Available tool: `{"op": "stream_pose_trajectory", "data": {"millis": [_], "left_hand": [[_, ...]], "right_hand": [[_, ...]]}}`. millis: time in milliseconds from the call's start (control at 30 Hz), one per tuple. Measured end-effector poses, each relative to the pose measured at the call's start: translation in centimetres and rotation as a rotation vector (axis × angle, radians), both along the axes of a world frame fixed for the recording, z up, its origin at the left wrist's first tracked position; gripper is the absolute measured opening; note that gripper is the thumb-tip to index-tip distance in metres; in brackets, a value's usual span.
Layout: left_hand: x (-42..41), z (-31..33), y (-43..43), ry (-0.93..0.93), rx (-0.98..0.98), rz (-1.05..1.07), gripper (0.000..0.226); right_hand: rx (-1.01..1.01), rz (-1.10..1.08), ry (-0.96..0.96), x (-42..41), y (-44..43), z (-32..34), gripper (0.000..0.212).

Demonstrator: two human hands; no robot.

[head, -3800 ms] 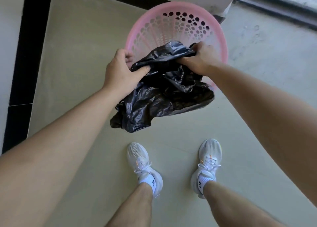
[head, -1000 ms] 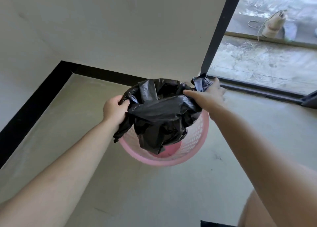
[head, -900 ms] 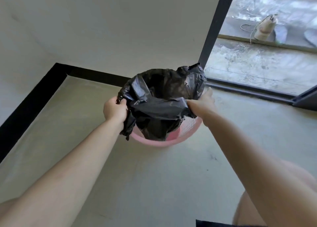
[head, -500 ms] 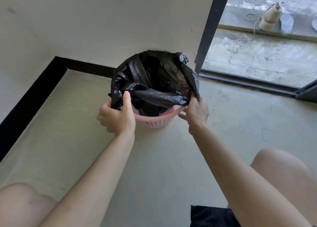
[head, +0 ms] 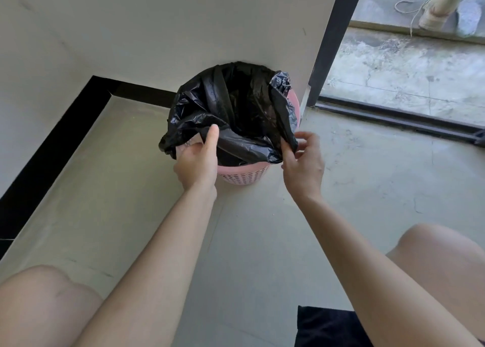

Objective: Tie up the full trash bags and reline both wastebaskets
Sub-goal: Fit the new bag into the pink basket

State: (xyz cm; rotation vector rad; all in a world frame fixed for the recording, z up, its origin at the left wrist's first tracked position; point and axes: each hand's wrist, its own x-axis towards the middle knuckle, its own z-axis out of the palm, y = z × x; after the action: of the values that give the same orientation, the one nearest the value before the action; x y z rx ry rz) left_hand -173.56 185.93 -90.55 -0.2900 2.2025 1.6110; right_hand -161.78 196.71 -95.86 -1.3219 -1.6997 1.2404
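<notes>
Since half a second ago both hands have stayed at the near rim of the one pink wastebasket (head: 244, 174), which stands on the floor (head: 262, 228) against the wall (head: 183, 31). The left hand (head: 195, 163) grips the near edge of the one black trash bag (head: 236, 97), thumb straight up. The right hand (head: 303, 165) pinches its right flap, other fingers loosely spread.

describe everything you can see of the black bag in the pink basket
The bag is thin, glossy black plastic, heavily crinkled. It sits open in a pink basket by the wall, its mouth draped over the far and left rim, while the near edge sags inside, leaving the near rim bare. The left hand holds its near-left edge, thumb on top; the right hand pinches its near-right edge.
</notes>
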Motion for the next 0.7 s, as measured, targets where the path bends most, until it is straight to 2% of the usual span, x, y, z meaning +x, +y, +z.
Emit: {"op": "stream_pose_trajectory", "data": {"millis": [100,200,267,367,433,533,633,700], "left_hand": [[-0.9,-0.3,-0.4,-0.111,0.092,0.137,0.021],[-0.7,-1.2,-1.8,-0.134,0.285,0.292,0.012],[-0.1,-1.9,-3.0,-0.148,0.412,0.352,0.015],[1.1,-3.1,-3.6,-0.293,0.548,0.373,0.023],[1.7,-3.7,-3.7,-0.429,0.554,0.385,0.021],[1.6,-5.1,-4.0,-0.544,0.417,0.342,0.019],[0.4,-4.6,-4.0,-0.517,0.319,0.329,0.025],[-0.5,-3.4,-3.7,-0.448,0.342,0.429,0.026]], "right_hand": [[-0.074,0.061,0.068,0.0,-0.5,-0.1,0.014],[-0.344,0.045,0.295,0.1,-1.1,0.7,0.011],[-0.521,-0.018,0.404,0.1,-1.2,0.9,0.014],[-0.811,-0.164,0.494,-0.1,-0.9,0.3,0.017],[-0.955,-0.208,0.526,-0.1,-0.7,-0.3,0.022],[-1.023,-0.185,0.537,-0.1,0.2,-1.3,0.027],[-0.993,-0.11,0.425,-0.4,1.7,-1.6,0.028],[-0.939,-0.09,0.311,-0.6,2.7,-1.6,0.029]]}}
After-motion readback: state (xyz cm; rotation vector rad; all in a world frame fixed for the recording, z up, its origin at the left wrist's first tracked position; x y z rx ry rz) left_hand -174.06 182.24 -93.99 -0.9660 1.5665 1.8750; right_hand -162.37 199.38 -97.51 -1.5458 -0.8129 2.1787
